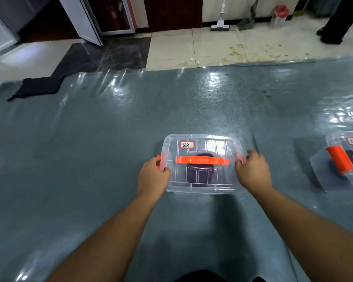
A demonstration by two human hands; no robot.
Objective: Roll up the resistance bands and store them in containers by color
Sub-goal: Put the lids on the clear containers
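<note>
- A black cloth [38,87] lies crumpled at ten o'clock, on the far left edge of the table [90,139]; its shape is hard to read against the dark floor tile behind it.
- The left hand [152,176] grips the left end of the clear box [202,165] at the middle of the view, thumb on the lid, the other fingers curled round the orange side latch [159,161] and mostly hidden behind it.
- Inside the box, a dark purple roll [200,174] shows through the lid, blurred by the ribbed plastic and partly covered by the orange handle [202,160]; a white label [187,144] with handwriting sits on the lid's far left corner.
- The right hand [253,171] grips the right end of the box, fingers curled over the right latch, which is nearly covered.
- At three o'clock a second clear box [342,159] is cut off by the frame edge; an orange piece and something dark show in it, but what the dark thing is cannot be told.
- The table is grey-blue under a shiny clear plastic sheet with bright glare.
- Beyond it, pale stained floor tiles [212,47], a mop [220,23] against the wall at twelve o'clock, and a person's dark trouser leg [338,21] at one o'clock, cut off above.
</note>
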